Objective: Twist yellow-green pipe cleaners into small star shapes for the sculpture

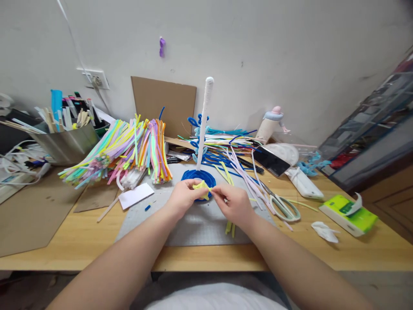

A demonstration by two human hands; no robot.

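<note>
Between my two hands is a small yellow piece of bent pipe cleaner [201, 186]. My left hand [183, 196] pinches its left side, and my right hand [232, 203] pinches its right end with thumb and forefinger. Just behind it lies a round coiled blue base [193, 174], partly covered by the hands. A tall white wrapped post [204, 120] rises from that base, with blue looped shapes [194, 144] beside it. Loose yellow pipe cleaners [229, 228] stick out under my right hand, on the grey mat [190, 228].
Bundled colored pipe cleaners [129, 150] stand left, near a metal pot of sticks [67, 142]. Scissors [285, 208], a phone [271, 161], a white power bank [303, 183] and a green tissue pack [350, 213] lie right. Cardboard [164, 105] leans on the wall.
</note>
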